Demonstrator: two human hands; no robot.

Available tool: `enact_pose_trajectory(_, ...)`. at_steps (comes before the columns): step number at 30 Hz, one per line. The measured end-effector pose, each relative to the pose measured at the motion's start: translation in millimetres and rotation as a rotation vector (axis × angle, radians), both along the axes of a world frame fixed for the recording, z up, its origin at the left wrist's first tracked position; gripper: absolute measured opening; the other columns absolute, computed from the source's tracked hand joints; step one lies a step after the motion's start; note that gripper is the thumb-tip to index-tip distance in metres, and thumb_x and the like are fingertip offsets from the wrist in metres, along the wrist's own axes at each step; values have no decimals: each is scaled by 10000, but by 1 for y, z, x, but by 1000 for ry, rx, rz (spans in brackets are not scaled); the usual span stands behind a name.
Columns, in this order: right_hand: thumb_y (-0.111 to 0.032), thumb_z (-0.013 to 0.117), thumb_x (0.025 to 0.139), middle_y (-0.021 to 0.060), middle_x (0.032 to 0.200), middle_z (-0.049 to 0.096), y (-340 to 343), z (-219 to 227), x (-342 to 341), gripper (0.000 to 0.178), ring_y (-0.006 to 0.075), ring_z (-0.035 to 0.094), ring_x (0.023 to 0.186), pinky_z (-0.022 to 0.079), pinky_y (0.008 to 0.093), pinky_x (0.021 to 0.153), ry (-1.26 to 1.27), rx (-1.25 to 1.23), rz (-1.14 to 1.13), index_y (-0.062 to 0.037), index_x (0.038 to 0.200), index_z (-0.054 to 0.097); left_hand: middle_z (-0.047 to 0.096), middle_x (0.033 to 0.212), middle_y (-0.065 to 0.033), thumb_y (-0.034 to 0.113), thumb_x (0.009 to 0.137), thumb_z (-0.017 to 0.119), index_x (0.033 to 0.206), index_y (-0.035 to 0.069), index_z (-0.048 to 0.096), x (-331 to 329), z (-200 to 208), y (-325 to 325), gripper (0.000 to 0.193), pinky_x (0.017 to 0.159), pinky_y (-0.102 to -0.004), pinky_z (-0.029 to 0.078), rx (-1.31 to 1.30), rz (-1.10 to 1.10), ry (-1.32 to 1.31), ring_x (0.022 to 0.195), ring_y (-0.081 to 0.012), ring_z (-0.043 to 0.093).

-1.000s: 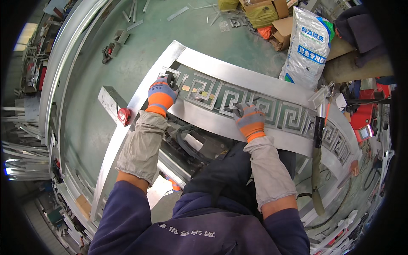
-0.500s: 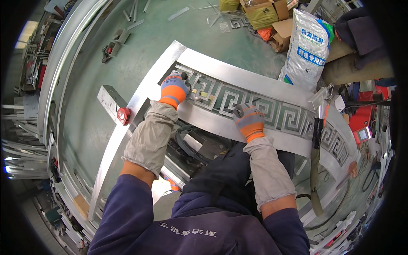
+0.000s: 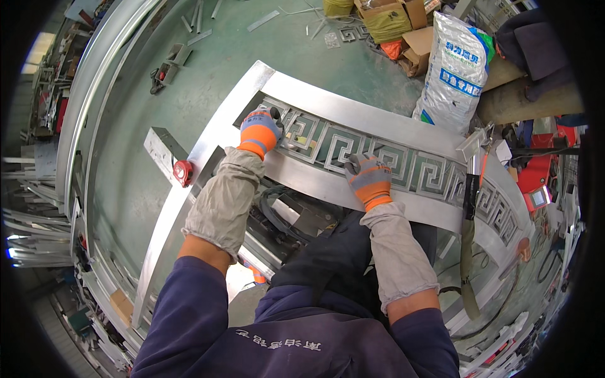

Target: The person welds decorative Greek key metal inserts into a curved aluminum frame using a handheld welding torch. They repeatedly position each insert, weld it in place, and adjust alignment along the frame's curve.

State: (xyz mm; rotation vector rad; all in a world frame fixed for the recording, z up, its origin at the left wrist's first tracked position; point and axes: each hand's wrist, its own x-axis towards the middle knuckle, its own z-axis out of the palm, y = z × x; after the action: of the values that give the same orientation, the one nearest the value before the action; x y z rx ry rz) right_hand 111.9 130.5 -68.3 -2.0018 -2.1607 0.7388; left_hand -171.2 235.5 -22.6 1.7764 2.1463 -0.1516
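Both gloved hands, the left hand farther left and the right hand nearer, press flat, gripping nothing, on the silver fretwork metal panel inside the grey frame, where sharp cut edges could snag fingers

Head view: a single fisheye, worn on the head, looking steeply down from close above the metal fretwork frame and green floor.
Edges: straight rails bend toward the rim.

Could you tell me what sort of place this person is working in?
Most likely a metal fabrication workshop: gloved hands rest on a metal frame with fretwork infill, metal offcuts lie on the green floor, and metal bars are stacked at the left.
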Motion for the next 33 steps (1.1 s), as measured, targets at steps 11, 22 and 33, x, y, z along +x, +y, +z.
enact_pose_trajectory(11,-314,679,705,146,985,662,-3,-3,1,331,328,642,905,519,459,759,15,61,-20,-97,954,708,690,979,-125,246,710,766,957,134,667,-4,-2,4,288,820,-376,522,17,18,-74,927,-297,661)
enact_pose_trajectory(22,-350,649,789,127,953,670,-1,5,-2,280,334,636,879,520,457,735,3,78,-16,-116,937,690,658,821,-138,312,688,810,908,71,602,-18,-19,6,388,721,-382,501,68,-40,-82,797,-305,638)
enact_pose_trajectory(33,-333,628,808,125,958,668,-2,16,-3,240,333,634,877,515,460,740,30,127,-18,-125,916,677,679,911,-114,312,670,816,927,91,641,-12,-16,4,381,786,-379,518,33,44,-84,881,-293,656)
